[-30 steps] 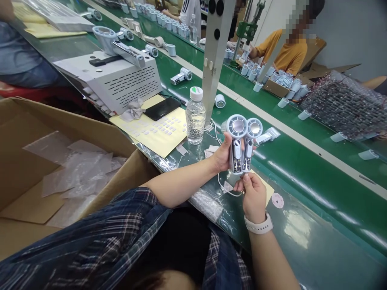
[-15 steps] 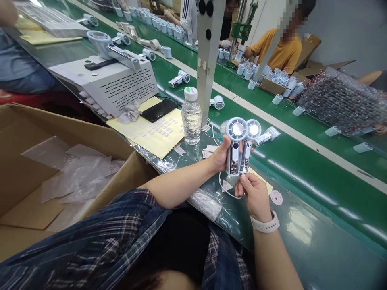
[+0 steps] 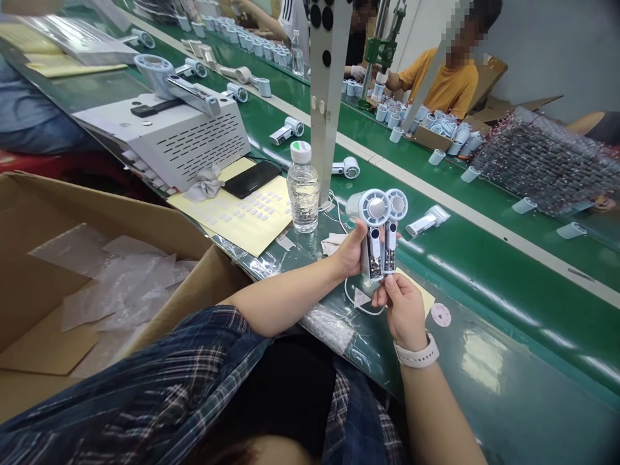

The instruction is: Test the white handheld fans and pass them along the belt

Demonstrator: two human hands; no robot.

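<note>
My left hand (image 3: 352,248) grips two small pale-blue handheld fans (image 3: 380,229) side by side, upright, their round heads up and handles down. My right hand (image 3: 403,309) is closed in a pinch at the bottom of the handles, touching them. A white cable (image 3: 356,300) loops on the table edge just below the fans. I wear a white watch on my right wrist.
A water bottle (image 3: 303,187), a black phone (image 3: 249,179) and a yellow sticker sheet (image 3: 247,213) lie left of my hands. More fans lie on the green conveyor belt (image 3: 484,258). An open cardboard box (image 3: 97,258) is at my left. Other people work across the belt.
The fans and both hands have shifted slightly left and down in view; the fan heads turned a little away. My grip stays the same.
</note>
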